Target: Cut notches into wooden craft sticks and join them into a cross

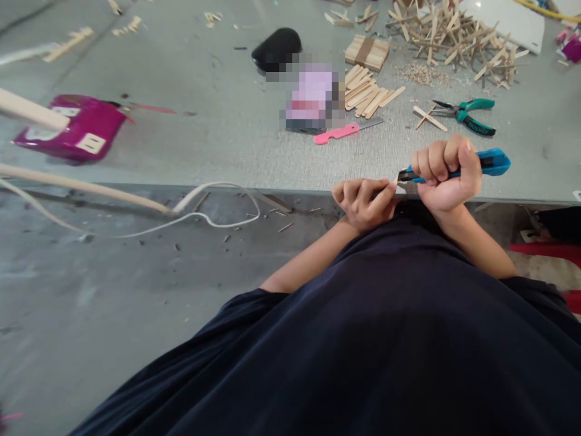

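Note:
At the table's front edge, close to my body, my right hand (449, 169) is wrapped round a blue utility knife (495, 162). Its black tip and blade point left, towards my other hand. My left hand (365, 200) is closed, its fingertips pinching a small wooden stick (396, 180), of which only a pale tip shows at the blade. The fingers hide the rest of it. Beyond my hands lie green-handled pliers (474, 115) and two crossed craft sticks (430, 118). A pink folding knife (338, 133) with its blade out lies further left.
Loose craft sticks (370, 94), a banded stick bundle (367, 52) and a big stick pile (454, 36) cover the back right. A black mouse-like object (278, 48) and a purple pouch-like item (75, 127) lie further left. A white cable (218, 225) hangs beside the table edge.

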Demonstrator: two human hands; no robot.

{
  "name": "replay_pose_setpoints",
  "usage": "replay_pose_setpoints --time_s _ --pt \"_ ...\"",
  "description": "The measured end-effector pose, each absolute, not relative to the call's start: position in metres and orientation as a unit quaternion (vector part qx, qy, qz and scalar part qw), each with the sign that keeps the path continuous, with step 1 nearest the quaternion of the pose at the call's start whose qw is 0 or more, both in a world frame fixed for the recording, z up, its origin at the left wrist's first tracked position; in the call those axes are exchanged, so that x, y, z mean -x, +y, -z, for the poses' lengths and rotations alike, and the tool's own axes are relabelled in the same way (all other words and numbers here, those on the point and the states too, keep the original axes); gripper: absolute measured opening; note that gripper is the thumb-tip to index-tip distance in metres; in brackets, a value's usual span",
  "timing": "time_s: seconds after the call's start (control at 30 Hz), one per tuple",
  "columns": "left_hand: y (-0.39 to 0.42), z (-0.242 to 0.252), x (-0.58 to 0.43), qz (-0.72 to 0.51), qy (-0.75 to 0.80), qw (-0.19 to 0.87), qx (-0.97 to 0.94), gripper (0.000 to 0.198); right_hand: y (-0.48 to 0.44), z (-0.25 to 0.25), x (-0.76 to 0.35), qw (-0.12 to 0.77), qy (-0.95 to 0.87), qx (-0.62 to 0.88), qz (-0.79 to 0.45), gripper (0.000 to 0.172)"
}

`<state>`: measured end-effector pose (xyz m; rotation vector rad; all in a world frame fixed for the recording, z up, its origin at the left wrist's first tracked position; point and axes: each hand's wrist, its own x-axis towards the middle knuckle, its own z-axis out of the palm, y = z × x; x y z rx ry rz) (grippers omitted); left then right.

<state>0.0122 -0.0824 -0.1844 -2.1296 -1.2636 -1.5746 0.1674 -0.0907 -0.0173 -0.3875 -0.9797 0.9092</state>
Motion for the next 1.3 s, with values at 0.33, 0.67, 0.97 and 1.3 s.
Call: replay_pose_setpoints --time_s 0.33,0.67,0.97,1.3 --pt "-0.078 0.194 -0.009 0.548 -0.406 0.082 0.727 0.040 -0.084 0.014 -0.187 0.744 -0.416 0.290 -0.435 0.094" --pt "-0.076 0.190 -0.011 0.581 -0.366 0.181 0.704 0.051 -0.093 0.008 -0.182 0.750 -0.336 0.294 -0.489 0.088" --pt "-0.075 0.199 -0.009 0.561 -0.381 0.178 0.713 0.054 -0.085 0.018 -0.183 0.720 -0.475 0.210 -0.461 0.096" --pt "-0.077 0.191 -0.012 0.577 -0.358 0.188 0.710 0.071 -0.091 0.019 -0.177 0.732 -0.515 0.204 -0.395 0.092"
